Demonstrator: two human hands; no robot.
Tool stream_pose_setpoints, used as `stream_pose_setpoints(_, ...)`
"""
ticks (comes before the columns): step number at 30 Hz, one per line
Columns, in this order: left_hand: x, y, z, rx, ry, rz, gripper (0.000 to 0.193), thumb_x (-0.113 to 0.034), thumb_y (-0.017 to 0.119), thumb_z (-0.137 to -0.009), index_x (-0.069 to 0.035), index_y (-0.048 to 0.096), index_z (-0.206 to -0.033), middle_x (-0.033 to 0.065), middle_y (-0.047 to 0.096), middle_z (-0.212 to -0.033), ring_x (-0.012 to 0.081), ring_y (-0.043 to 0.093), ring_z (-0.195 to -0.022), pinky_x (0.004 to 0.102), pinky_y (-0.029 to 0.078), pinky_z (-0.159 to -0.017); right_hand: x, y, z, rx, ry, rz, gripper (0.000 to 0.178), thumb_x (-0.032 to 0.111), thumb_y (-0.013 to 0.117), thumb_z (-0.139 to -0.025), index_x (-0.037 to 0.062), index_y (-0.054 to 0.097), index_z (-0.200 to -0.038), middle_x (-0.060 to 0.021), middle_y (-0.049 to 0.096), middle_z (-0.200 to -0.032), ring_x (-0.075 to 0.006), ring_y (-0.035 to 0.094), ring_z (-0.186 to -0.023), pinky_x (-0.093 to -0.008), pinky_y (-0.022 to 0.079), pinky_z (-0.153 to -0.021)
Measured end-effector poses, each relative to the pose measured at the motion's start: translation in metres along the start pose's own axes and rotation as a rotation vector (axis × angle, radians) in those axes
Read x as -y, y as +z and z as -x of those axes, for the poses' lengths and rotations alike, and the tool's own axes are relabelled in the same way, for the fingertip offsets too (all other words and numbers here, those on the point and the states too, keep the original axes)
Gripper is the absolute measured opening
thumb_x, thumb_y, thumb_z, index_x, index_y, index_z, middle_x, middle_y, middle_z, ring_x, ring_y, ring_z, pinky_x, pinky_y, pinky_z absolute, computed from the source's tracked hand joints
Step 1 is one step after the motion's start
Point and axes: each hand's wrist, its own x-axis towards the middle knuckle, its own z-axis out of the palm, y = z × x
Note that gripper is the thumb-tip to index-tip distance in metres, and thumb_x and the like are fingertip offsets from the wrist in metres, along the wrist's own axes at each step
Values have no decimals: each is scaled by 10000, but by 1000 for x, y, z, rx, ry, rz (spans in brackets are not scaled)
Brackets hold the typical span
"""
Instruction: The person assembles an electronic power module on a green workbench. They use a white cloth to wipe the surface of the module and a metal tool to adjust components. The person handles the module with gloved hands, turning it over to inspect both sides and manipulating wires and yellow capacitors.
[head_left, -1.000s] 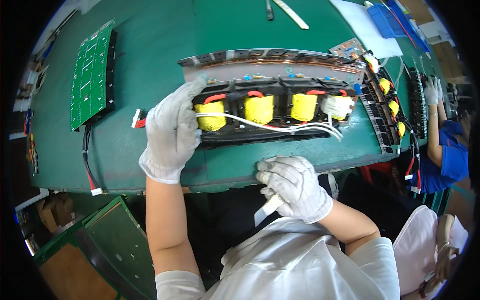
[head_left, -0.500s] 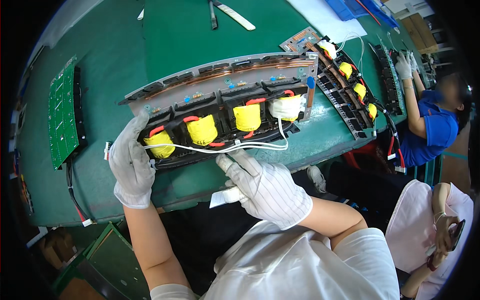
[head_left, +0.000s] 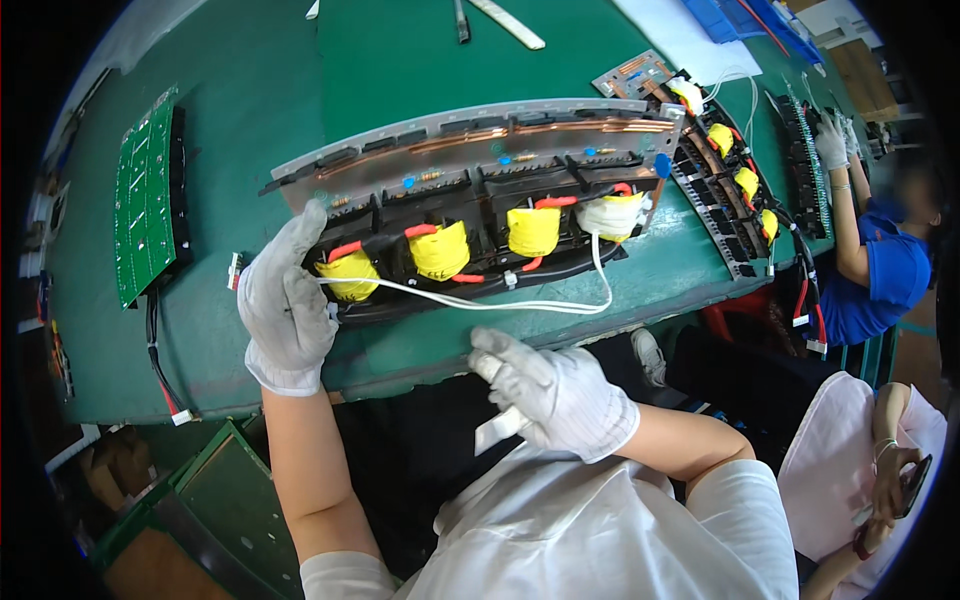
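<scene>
A long circuit board (head_left: 465, 166) stands tilted on the bench, with black parts and several coils wrapped in yellow tape (head_left: 440, 251) along its near side. White tape (head_left: 608, 214) covers the rightmost coil, and a thin white wire (head_left: 545, 303) loops from it to the board's left end. My gloved left hand (head_left: 290, 310) grips that left end, its thumb against the wire's end. Apart from the board, in front of the bench edge, my gloved right hand (head_left: 565, 395) is closed around a small white piece with a flat strip (head_left: 500, 430) sticking out, perhaps a tape roll.
A green circuit board (head_left: 147, 205) with a cable lies at left. To the right is another board with yellow coils (head_left: 746, 183). A cutter-like tool (head_left: 508, 22) lies at the back. Two people (head_left: 890, 250) are at right, one working at the bench, one holding a phone (head_left: 914, 485).
My right hand has drawn back from the board's front edge, toward me and right, still with the white strip. My left hand keeps its grip. The whole view has shifted slightly.
</scene>
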Motion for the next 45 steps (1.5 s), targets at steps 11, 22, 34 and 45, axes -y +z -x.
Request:
stream_pose_setpoints(11, 2, 0, 2, -1, -56, 9, 500, -336, 346, -1006, 88, 567, -1152, 216, 637, -1132, 319, 635, -1031, 379, 478, -918, -1, -21, -33, 99, 205, -22, 197, 119, 644, -692, 61, 633, -880, -130, 620, -901, -308, 623, -679, -394, 494, -564)
stream_pose_setpoints(22, 2, 2, 0, -2, -103, 8, 556, -398, 335, -1012, 78, 562, -1189, 221, 626, -1154, 313, 625, -1044, 382, 470, -921, -2, -25, -26, -70, 190, -22, 166, 145, 676, -719, 73, 596, -846, -99, 597, -1001, -256, 613, -602, -354, 489, -499)
stream_pose_setpoints(34, 0, 3, 4, -15, -181, -17, 652, -465, 299, -1003, 100, 560, -1199, 246, 613, -1146, 301, 621, -1035, 381, 456, -920, -59, -61, 13, -286, 231, 149, 141, 130, 689, -734, 71, 628, -847, -97, 656, -1090, -258, 674, -731, -334, 530, -555)
stream_pose_setpoints(45, -3, -2, 8, 20, -228, -58, 747, -535, 292, -984, 139, 518, -1214, 247, 591, -1186, 301, 604, -1062, 384, 445, -948, -86, -109, 1, -673, 683, -599, 315, 192, 473, -962, -9, 561, -1187, -83, 661, -999, -69, 483, -524, -221, 391, -447)
